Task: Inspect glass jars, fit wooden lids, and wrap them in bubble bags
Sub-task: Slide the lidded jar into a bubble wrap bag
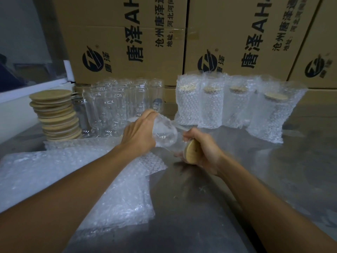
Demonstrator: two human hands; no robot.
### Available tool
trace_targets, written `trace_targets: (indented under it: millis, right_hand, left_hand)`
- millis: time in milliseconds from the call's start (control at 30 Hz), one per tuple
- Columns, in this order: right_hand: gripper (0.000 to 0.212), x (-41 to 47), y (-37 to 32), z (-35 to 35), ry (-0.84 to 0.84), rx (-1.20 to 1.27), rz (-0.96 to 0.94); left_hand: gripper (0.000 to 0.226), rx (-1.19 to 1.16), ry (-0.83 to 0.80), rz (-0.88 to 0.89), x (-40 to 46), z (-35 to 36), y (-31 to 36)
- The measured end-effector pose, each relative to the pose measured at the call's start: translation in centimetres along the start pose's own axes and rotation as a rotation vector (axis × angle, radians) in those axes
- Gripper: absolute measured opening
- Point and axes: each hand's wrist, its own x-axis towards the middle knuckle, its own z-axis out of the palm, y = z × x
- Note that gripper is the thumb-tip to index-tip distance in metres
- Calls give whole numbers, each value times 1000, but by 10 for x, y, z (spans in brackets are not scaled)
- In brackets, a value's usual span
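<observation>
Your left grip [140, 132] holds a clear glass jar [165, 133]; right grip [202, 149] clutches a round wooden lid [192, 151]. Beyond them, tan cardboard boxes [127, 39] read "唐泽"; grey metal table [209, 198] below.

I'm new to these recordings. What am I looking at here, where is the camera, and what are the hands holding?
There is no machine: a person works bare-handed, and the one camera sits on their head, looking down. The left hand grips a glass jar tilted on its side; the right hand holds a wooden lid. On the metal table lie flat bubble bags, a lid stack, bare jars and wrapped jars. Cardboard boxes stand behind.
</observation>
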Motion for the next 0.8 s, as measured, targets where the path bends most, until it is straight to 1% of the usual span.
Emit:
trace_targets:
  millis: [33,67,133,167,233,300,400,467,533,600,700,800]
  right_hand:
    - [36,0,1,0,19,-18,-18]
    - [40,0,3,0,40,-23,-39]
    - [59,2,7,1,108,-68,-94]
    - [65,1,8,1,145,-121,-136]
    - [69,1,10,3,197,-218,-229]
    - [74,1,11,6,211,-230,-243]
    - [73,2,11,8,213,-99,-176]
    - [62,3,10,8,211,-62,-170]
    - [49,2,12,6,207,-187,-246]
    - [46,1,14,5,179,-293,-331]
    - [62,-1,13,4,112,-383,-400]
    - [77,-1,13,0,47,-418,-388]
  left_hand:
    - [80,11,-7,14,0,0,2]
    - [82,30,-27,40,0,0,4]
    - [83,60,-63,102,-2,2,8]
    - [83,63,-73,119,-3,2,10]
    - [82,43,-79,140,-3,3,11]
    - [83,16,-88,178,-3,2,11]
    - [84,-21,-106,254,-2,0,14]
    - [85,-42,-112,302,-2,0,19]
    - [85,-68,-113,333,-1,0,23]
    - [83,-89,-111,356,0,-2,24]
    - [82,-80,-130,438,0,-6,25]
    - [84,-68,-130,524,-1,-10,26]
